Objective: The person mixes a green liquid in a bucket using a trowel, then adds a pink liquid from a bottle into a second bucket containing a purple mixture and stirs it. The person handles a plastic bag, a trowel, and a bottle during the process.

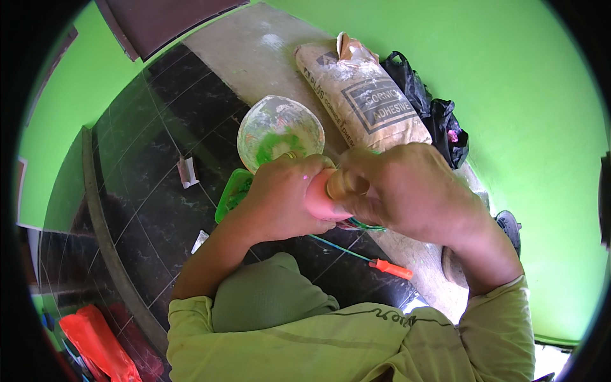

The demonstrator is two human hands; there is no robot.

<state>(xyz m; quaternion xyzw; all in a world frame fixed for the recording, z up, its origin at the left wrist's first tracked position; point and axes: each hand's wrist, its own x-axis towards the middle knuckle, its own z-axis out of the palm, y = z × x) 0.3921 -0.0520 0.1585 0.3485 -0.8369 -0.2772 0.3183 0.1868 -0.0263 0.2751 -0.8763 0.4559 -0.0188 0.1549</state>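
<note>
Left hand (280,200) clamps your pink bottle (318,198), steadying it | right hand (401,191) pinches its cap (340,184) | bowl (280,132) just beyond.

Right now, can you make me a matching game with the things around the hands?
Things:
1. round clear plastic bowl
2. beige paper sack
3. orange-handled tool
4. black plastic bag

Places:
A. lying on the dark tiled floor
B. against the green wall
C. smeared green inside
D. lying on the grey cement strip

Pairs: 1-C, 2-D, 3-A, 4-B
</note>
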